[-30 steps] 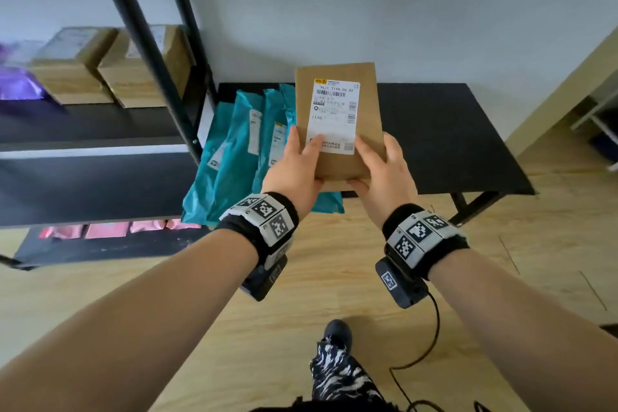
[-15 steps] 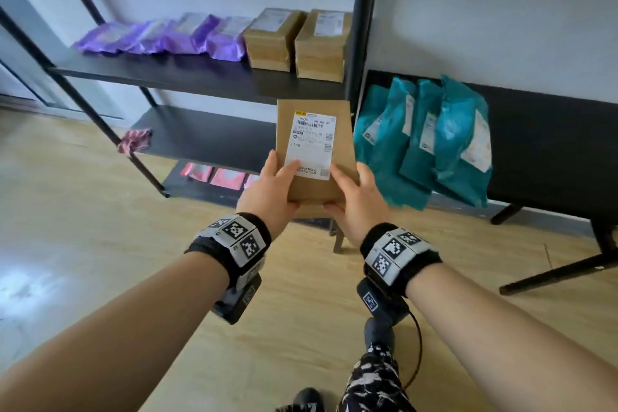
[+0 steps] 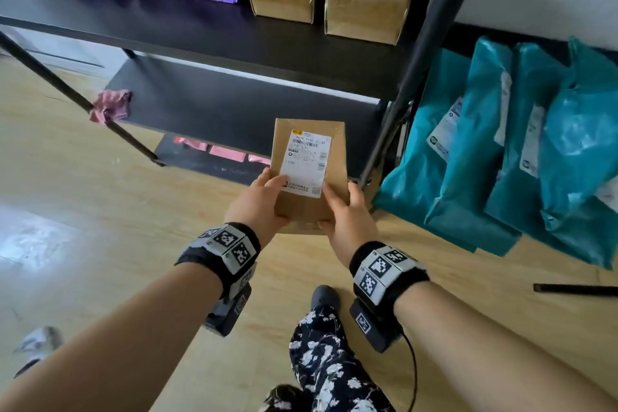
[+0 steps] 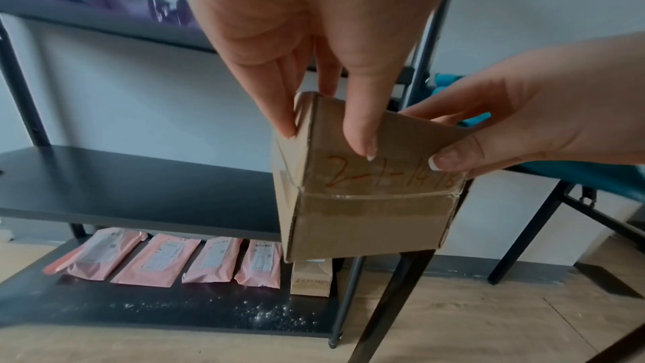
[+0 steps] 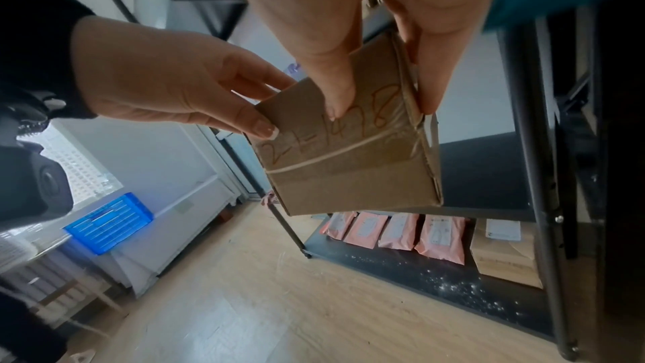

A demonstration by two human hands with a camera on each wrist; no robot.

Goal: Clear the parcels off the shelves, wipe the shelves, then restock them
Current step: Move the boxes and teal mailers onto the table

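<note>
Black shelving (image 3: 214, 27) fills the wall beyond the grip, its middle shelf (image 3: 234, 104) bare just past the held cardboard box (image 3: 309, 177). Both hands pinch it by its near end: left hand (image 3: 259, 204) on the left edge, right hand (image 3: 347, 214) on the right, thumbs on top near the white shipping label (image 3: 307, 162). To restock well, slide it in level, label up, probably onto that bare shelf (a guess). Its near face is taped and carries an orange handwritten code (image 4: 391, 173).
</note>
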